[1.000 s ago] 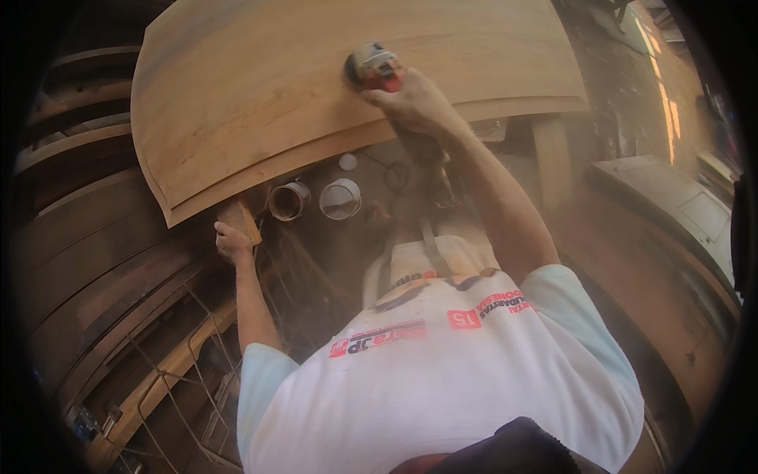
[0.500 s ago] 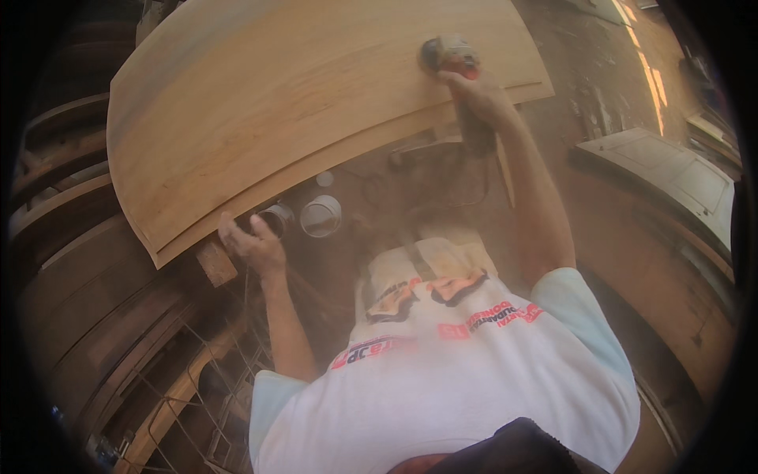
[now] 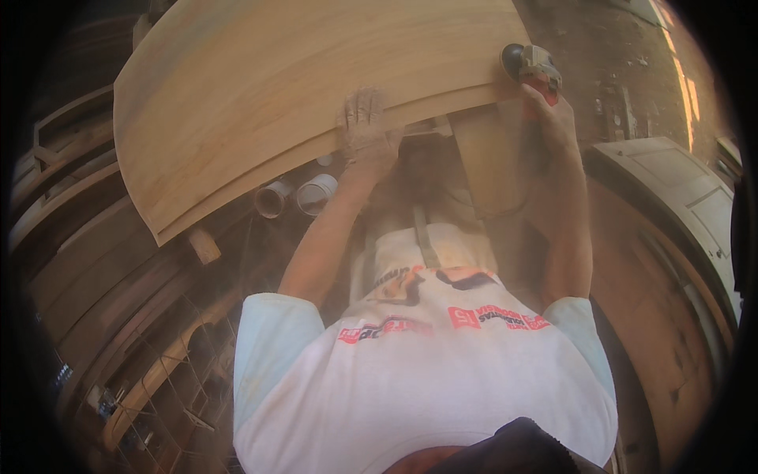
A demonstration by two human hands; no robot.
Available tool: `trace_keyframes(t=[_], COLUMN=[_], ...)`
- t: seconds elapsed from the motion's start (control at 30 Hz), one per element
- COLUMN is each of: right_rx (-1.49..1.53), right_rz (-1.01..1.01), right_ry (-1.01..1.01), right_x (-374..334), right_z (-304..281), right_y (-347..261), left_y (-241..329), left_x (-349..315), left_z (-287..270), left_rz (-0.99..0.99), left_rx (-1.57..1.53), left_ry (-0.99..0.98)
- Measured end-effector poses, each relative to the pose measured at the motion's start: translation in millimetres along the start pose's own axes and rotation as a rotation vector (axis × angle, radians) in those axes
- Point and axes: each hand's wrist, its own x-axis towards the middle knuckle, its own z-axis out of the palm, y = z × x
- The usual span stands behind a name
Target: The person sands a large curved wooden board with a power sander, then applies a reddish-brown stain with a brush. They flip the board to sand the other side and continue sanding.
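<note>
A large pale wooden panel (image 3: 276, 95) spans the upper part of the view, with a stepped edge along its near side. My left hand (image 3: 369, 130) lies flat on that near edge, fingers stretched out and whitened with dust. In my right hand (image 3: 553, 114) is an angle grinder (image 3: 539, 73) with a red and grey body, my fingers wrapped round it. Its dark round disc (image 3: 513, 60) is at the panel's right end. Whether the disc touches the wood I cannot tell.
Two white cans (image 3: 316, 194) stand beneath the panel's near edge. A wooden block (image 3: 204, 246) juts out below its left corner. At the right leans a pale panelled door (image 3: 679, 189). Stacked boards (image 3: 87, 261) and a wire rack (image 3: 170, 371) are on the left. Dust hazes the air.
My left hand has moved right from the panel's left edge and now lies flat on the wood. The grinder in my right hand has shifted right to the panel's end.
</note>
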Motion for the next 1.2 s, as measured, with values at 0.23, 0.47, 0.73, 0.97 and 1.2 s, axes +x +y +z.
trace_keyframes(t=[0.23,0.47,0.73,0.97,1.2], right_rx=[-0.039,-0.124,-0.185,-0.292,-0.427], right_rz=[0.094,-0.052,-0.11,-0.212,-0.278], right_ry=[-0.099,-0.109,-0.326,-0.556,-0.786], right_x=[-3,-11,-75,-136,-228], right_z=[19,47,169,292,404], right_y=[-17,-16,-73,-124,-160], left_y=[-69,-70,-48,-71,-129], left_x=[-52,-133,-200,-200,-196], left_z=[-34,-62,-64,-101,-154], left_rz=[-0.23,-0.417,-0.597,-0.751,-0.682], left_rx=[0.141,-0.057,-0.555,-1.217,-1.796], left_ry=[0.099,0.269,0.107,0.012,0.468])
